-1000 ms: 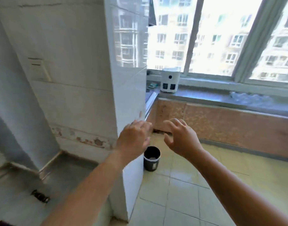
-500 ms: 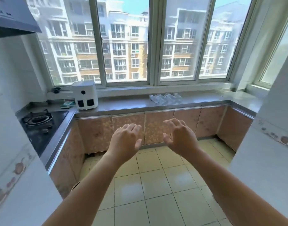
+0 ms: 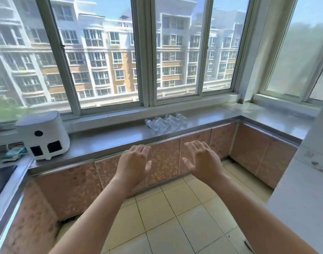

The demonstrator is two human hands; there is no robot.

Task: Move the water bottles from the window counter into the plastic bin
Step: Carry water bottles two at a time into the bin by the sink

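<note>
Several clear water bottles (image 3: 166,122) lie side by side on the grey window counter (image 3: 105,142), just under the window. My left hand (image 3: 134,163) and my right hand (image 3: 202,159) are held out in front of the cabinet doors, below and short of the bottles. Both hands hold nothing, and their fingers are spread. No plastic bin is in view.
A white appliance (image 3: 43,135) stands on the counter at the left, with a green cloth (image 3: 13,153) beside it. A black hob (image 3: 0,178) sits at the far left edge. The counter wraps round to the right (image 3: 277,120). Tiled floor (image 3: 175,217) lies below my arms.
The view has swung from a tiled pillar and floor to the window counter and come closer to it. Both hands stay raised and empty, now nearer the bottles.
</note>
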